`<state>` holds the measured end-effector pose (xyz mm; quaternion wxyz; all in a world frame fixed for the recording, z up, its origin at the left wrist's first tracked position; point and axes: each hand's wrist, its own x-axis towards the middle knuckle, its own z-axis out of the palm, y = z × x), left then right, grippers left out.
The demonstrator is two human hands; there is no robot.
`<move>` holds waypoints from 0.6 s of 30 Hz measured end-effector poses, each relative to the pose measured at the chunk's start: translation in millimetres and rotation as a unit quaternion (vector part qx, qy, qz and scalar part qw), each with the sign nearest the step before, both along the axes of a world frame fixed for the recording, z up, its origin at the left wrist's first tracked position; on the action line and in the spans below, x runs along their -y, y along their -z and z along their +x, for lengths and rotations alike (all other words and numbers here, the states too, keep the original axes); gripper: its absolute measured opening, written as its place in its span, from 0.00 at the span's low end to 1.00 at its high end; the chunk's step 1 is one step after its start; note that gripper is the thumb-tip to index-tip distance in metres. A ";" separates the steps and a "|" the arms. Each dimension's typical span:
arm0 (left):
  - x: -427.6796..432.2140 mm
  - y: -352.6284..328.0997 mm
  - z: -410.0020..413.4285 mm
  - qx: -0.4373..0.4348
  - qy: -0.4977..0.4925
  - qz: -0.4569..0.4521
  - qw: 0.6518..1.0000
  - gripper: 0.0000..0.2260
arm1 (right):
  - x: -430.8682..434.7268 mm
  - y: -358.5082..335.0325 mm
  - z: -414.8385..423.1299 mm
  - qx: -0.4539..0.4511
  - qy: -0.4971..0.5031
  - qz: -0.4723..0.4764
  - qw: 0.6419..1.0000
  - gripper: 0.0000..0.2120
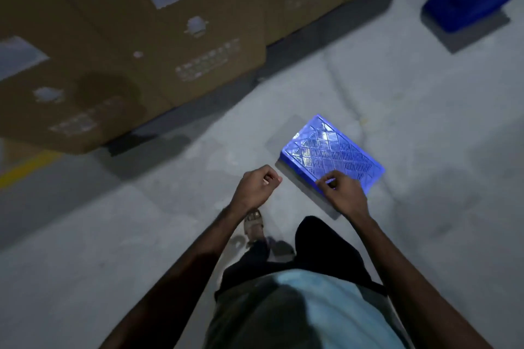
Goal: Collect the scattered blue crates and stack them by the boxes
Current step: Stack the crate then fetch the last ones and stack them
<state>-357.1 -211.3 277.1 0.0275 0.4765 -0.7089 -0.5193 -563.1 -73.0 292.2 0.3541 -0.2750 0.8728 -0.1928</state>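
Crate [331, 150] lies bottom-up on the floor, just off the boxes [141, 51].
It looks like light, stiff slotted plastic, probably slick, so best taken by the rim on both short sides. Right hand [344, 195] is curled over the near corner; can't tell if it grips or only overlaps. Left hand [255, 187] is fisted and holds nothing.
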 end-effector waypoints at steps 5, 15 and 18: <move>27.5 33.2 -26.7 0.046 0.044 0.027 0.998 0.06 | -24.7 10.0 -10.8 0.015 0.117 0.029 0.993 0.06; 32.3 213.3 -85.8 0.200 0.121 0.032 0.972 0.08 | -88.6 176.7 -65.5 0.072 0.202 0.103 0.971 0.09; 42.4 299.7 -118.3 0.210 0.135 0.009 0.968 0.08 | -97.2 278.3 -88.7 0.060 0.265 0.100 0.957 0.08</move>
